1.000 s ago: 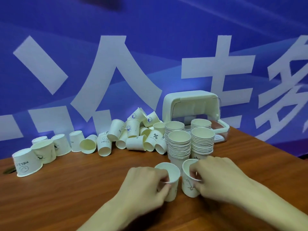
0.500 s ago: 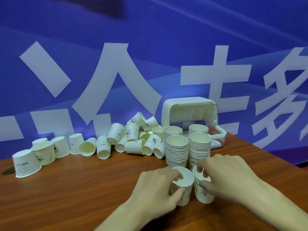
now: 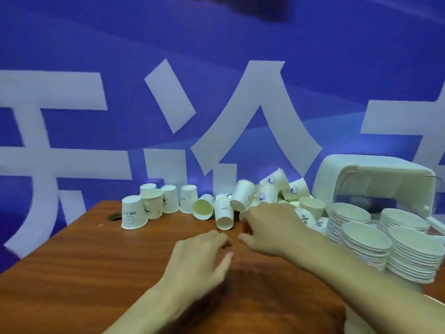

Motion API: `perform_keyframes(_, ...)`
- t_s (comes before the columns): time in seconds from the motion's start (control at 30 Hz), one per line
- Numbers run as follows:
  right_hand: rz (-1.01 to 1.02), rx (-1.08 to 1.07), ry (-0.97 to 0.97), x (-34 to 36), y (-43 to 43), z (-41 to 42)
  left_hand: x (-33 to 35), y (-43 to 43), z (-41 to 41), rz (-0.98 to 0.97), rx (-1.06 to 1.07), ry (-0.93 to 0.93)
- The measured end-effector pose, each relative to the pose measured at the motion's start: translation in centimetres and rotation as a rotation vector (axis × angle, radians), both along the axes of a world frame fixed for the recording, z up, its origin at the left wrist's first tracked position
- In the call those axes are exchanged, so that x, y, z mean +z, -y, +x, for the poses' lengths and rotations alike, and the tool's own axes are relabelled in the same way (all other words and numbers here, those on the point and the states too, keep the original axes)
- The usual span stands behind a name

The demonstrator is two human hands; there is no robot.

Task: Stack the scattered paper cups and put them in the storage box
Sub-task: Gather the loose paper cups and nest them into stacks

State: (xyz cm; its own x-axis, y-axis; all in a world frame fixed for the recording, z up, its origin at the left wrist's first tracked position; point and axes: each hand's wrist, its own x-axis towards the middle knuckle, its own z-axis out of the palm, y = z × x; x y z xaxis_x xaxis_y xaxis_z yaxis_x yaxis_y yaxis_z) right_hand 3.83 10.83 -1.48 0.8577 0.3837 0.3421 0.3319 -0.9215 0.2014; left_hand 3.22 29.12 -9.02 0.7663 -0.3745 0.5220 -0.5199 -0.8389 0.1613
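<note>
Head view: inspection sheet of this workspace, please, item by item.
Surface: wooden table, round hole near its left corner.
Job's things: loose paper cups along the far edge, standing, upturned or lying; four cup stacks at right; white storage box behind them, lid raised.
Clutter: nothing seen.
Hands: left hand empty, loosely curled; right hand at the loose cups, grip unclear.
Cables: nothing seen.
Surroundings: blue banner with white characters.

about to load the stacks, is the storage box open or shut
Open: the storage box has its white lid raised, with the dark inside showing underneath, behind the cup stacks.
</note>
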Motion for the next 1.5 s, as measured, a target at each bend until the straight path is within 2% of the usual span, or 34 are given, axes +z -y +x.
perform_keyframes(0.27, -0.105, 0.120, -0.068, -1.8, -10.2, 11.7, -0.2, -13.7, 6.7, 0.033, 0.409, 0.008)
perform_keyframes(0.57, 0.047, 0.249, -0.099, -5.6, -17.6, 19.4, -0.8, -20.2, 14.3, -0.006, 0.590, -0.024)
perform_keyframes(0.83, 0.089, 0.289, -0.079, -7.7, -20.7, 22.2, -2.9, -21.2, 17.6, -0.166, 0.553, -0.167)
perform_keyframes(1.03, 0.147, 0.305, -0.061, -8.2, -21.1, 23.1, -2.9, -21.1, 18.1, -0.224, 0.556, -0.106)
perform_keyframes(1.33, 0.089, 0.327, -0.018, -5.9, -19.4, 19.9, -1.0, -20.4, 12.8, -0.277, 0.495, -0.186)
perform_keyframes(1.5, 0.029, 0.317, -0.023, -4.3, -16.5, 15.8, -0.1, -18.5, 8.5, -0.200, 0.382, -0.270)
